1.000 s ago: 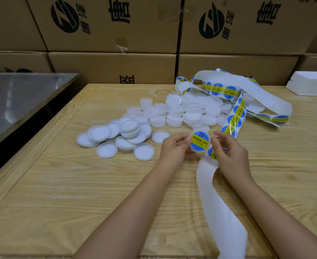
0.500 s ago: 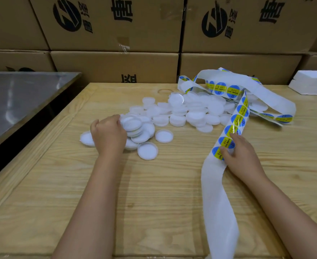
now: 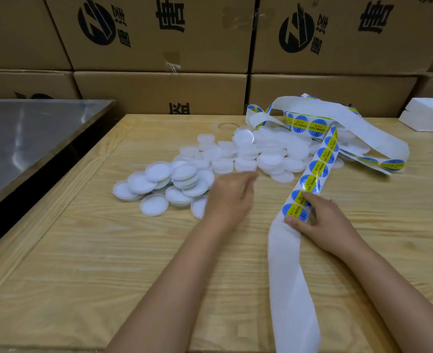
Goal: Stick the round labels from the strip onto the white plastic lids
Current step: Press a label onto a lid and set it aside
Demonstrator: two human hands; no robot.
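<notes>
Several white plastic lids lie in a loose heap across the middle of the wooden table. The label strip, with round blue and yellow labels, loops over the far lids and runs towards me. Its bare white backing trails off the near edge. My right hand pinches the strip at the lowest label, thumb below and forefinger above. My left hand is blurred, palm down over single lids at the near edge of the heap. Whether it holds a lid is hidden.
Stacked brown cartons wall off the far side of the table. A steel-topped table stands to the left across a dark gap. A white foam block sits at the far right corner. Bare wood lies between my arms.
A second ago both hands held a labelled lid. My left hand then went to the left of the heap and has now swung right. My right hand stayed on the strip.
</notes>
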